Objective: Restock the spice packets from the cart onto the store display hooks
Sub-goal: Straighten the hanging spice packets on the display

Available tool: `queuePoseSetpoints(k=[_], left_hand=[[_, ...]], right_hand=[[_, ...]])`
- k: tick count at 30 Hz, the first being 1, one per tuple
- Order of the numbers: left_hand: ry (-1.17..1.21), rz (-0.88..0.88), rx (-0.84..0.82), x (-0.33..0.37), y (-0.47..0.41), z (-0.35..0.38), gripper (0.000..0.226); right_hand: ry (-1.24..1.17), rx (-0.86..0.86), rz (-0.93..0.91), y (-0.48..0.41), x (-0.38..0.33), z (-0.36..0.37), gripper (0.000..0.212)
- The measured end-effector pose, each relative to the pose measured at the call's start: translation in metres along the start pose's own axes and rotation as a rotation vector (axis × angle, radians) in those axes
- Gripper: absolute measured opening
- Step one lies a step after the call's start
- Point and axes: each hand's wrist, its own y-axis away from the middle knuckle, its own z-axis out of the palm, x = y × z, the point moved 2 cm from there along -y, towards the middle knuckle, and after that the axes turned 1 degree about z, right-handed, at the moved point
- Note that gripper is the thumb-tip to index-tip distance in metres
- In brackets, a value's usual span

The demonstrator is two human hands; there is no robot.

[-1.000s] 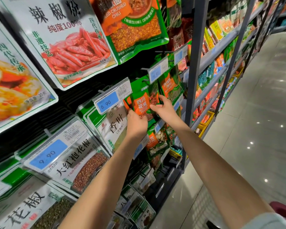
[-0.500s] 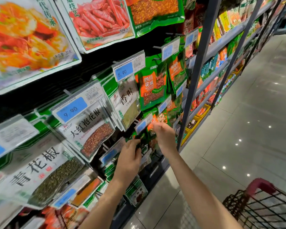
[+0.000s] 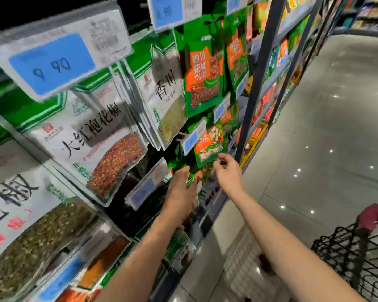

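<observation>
My left hand (image 3: 181, 189) fingers pinch a green spice packet (image 3: 191, 181), low among the display hooks (image 3: 180, 136). Right hand (image 3: 228, 172) fingers loosely curled, empty, just beside. Likely light, floppy, slick film; I'd grip the top edge by the hang hole.

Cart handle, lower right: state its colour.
The cart handle is dark pinkish red, on a black wire basket; the head view shows it.

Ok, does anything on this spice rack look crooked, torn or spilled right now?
Nothing looks spilled or torn. One thing sits crooked: the small green packet that the left hand grips, below the hanging packet of pale slices, looks tilted instead of hanging straight. The picture is blurred, so fine damage could go unseen.
</observation>
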Motion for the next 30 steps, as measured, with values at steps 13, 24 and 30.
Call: queuePoseSetpoints(k=[13,24,30], left_hand=[[-0.212,0.073,0.184,-0.016,-0.126,0.053,0.037],[-0.352,0.294,0.376,-0.020,-0.130,0.086,0.038],[-0.437,0.281,0.316,-0.018,-0.129,0.086,0.037]], right_hand=[[0.167,-0.046,-0.303,-0.140,0.014,0.014,0.069],[0.030,-0.025,-0.311,-0.141,0.046,0.010,0.093],[0.040,-0.042,-0.327,-0.142,0.045,0.012,0.087]])
